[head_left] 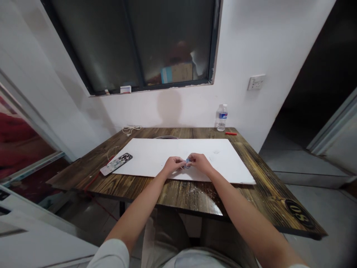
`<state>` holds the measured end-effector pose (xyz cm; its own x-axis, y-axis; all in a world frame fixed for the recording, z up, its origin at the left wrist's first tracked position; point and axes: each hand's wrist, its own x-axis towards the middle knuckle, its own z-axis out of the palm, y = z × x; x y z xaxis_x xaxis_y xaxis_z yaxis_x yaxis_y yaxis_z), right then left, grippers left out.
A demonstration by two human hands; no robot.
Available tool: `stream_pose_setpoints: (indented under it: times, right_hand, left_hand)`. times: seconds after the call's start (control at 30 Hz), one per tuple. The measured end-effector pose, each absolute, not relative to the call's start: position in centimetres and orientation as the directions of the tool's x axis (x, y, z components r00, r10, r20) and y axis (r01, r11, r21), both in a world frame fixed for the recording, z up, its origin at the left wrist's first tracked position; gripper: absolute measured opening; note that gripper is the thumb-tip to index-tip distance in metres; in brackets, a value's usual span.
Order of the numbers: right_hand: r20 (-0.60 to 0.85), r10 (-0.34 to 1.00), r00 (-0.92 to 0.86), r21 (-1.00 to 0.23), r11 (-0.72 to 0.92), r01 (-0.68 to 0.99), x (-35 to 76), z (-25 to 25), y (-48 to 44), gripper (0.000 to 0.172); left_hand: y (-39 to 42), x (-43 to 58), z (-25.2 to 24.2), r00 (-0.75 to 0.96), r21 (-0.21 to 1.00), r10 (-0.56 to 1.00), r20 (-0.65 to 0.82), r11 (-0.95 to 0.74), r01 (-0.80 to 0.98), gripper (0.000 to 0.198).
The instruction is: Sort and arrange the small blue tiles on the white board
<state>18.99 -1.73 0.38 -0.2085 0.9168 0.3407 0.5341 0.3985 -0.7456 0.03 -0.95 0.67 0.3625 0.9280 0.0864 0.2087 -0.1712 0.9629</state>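
A small bluish, partly see-through object (187,163) is pinched between my two hands, just above the front part of a white board (156,149). It is too small for me to make out its kind. My left hand (173,163) grips it from the left with thumb and fingertips together. From the right, my right hand (198,161) holds it with curled fingers, which hide part of it. Faint marks show on the board to the right of my right hand.
The board lies on a dark wooden table (184,195). A phone in a patterned case (116,163) overlaps its left edge. Toward the wall are a coiled white cable (131,129), a water bottle (222,118) and a red pen-like stick (231,133).
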Motion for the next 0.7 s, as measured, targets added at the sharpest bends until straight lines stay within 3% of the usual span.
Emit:
stream_pose_setpoints:
  times: [0.23,0.43,0.57,0.7]
  right_hand:
    - [0.313,0.937,-0.155,-0.746,0.344,0.57,20.6,1.1,-1.4,0.023]
    - [0.132,0.972,-0.195,-0.483,0.234,0.844,22.6,1.2,-1.6,0.033]
    - [0.129,0.975,-0.181,-0.34,0.215,0.916,21.9,1.1,-2.0,0.018]
    - [0.13,0.967,-0.221,-0.23,0.246,0.941,21.0,1.5,-2.5,0.022]
  left_hand:
    - [-0.9,0.3,0.8,0.219,0.976,0.969,0.117,-0.153,0.154,0.037]
    - [-0.3,0.4,0.1,0.076,0.984,0.988,0.134,-0.142,0.104,0.037]
    - [-0.1,0.3,-0.1,0.063,0.983,0.988,0.141,-0.148,0.108,0.037]
    - [0.0,0.3,0.0,0.058,0.983,0.988,0.143,-0.148,0.111,0.037]
